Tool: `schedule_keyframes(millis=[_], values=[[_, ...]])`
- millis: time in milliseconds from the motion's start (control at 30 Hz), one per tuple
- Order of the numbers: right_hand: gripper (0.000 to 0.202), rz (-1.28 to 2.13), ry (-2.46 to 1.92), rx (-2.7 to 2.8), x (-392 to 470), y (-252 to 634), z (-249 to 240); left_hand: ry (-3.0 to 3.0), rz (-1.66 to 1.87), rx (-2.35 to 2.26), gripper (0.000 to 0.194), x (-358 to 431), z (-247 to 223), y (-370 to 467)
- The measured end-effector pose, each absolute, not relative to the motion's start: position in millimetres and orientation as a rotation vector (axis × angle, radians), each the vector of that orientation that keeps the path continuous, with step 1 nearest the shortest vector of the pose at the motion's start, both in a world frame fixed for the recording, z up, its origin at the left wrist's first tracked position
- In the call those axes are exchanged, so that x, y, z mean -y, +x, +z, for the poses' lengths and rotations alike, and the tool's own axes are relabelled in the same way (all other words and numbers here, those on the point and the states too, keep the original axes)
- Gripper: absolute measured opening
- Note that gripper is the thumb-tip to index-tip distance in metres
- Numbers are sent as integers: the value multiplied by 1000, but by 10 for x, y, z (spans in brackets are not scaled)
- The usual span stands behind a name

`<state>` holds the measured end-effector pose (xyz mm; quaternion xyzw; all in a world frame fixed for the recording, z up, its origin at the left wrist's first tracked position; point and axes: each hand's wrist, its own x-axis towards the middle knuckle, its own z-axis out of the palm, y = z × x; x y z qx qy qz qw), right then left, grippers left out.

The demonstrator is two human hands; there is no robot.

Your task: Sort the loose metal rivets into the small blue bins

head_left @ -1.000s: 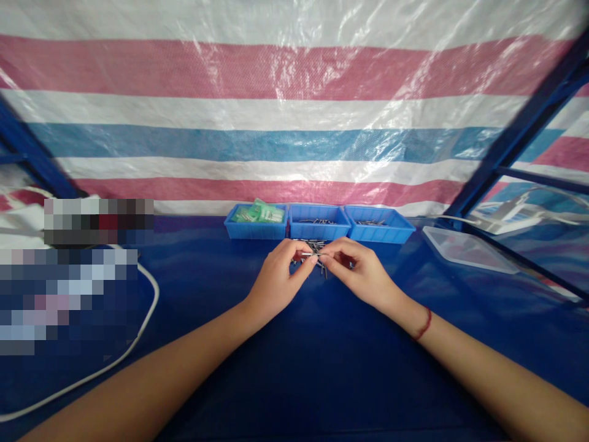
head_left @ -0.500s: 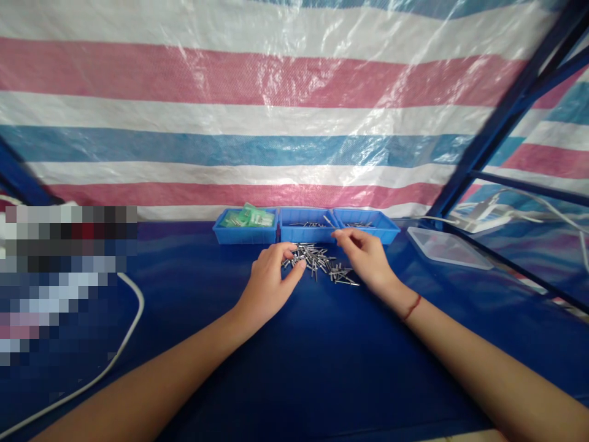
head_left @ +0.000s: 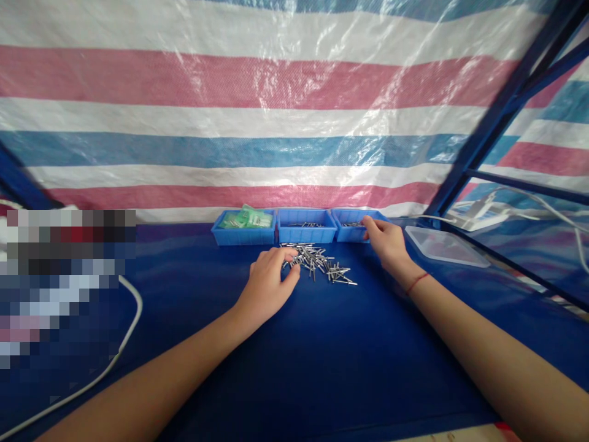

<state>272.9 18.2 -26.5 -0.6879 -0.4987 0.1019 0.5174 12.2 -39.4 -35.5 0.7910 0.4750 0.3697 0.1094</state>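
A loose pile of small silver metal pins, which look like pop rivets, lies on the blue table. My left hand rests at the pile's left side, thumb and fingers apart, with nothing visible held. Over the right blue bin is my right hand, its thumb and forefinger brought together above some pins inside. Whatever is between those fingertips is too small to see. Several more pins lie in the middle blue bin.
The left blue bin holds green-and-clear packets. A translucent plastic lid lies to the right, near a white power strip. A white cable curves along the left. Striped sheeting hangs behind.
My right hand has moved right and slightly away, from above the pile to the right bin. The thin pin it held is no longer visible. My left hand stays by the pile.
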Motion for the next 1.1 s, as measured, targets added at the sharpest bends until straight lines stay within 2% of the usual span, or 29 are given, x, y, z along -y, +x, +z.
schedule_keyframes(millis=[67, 233, 367, 667, 933, 1100], values=[[39, 240, -1633, 1221, -155, 2690, -235, 2375, 1001, -1424, 19, 403, -341, 125], [28, 236, -1509, 1388, -47, 2497, -197, 2678, 777, -1287, 31, 456, -329, 140], [27, 204, -1438, 1582, 91, 2302, -180, 2816, 660, -1177, 28, 480, -336, 154], [21, 274, -1326, 1771, 294, 2038, -196, 2729, 746, -1323, 15, 434, -291, 139], [15, 426, -1189, 1964, 361, 1942, -253, 2727, 822, -1402, 19, 408, -359, 123], [11, 323, -1090, 2153, 412, 1893, -233, 2729, 945, -1320, 20, 429, -338, 114]])
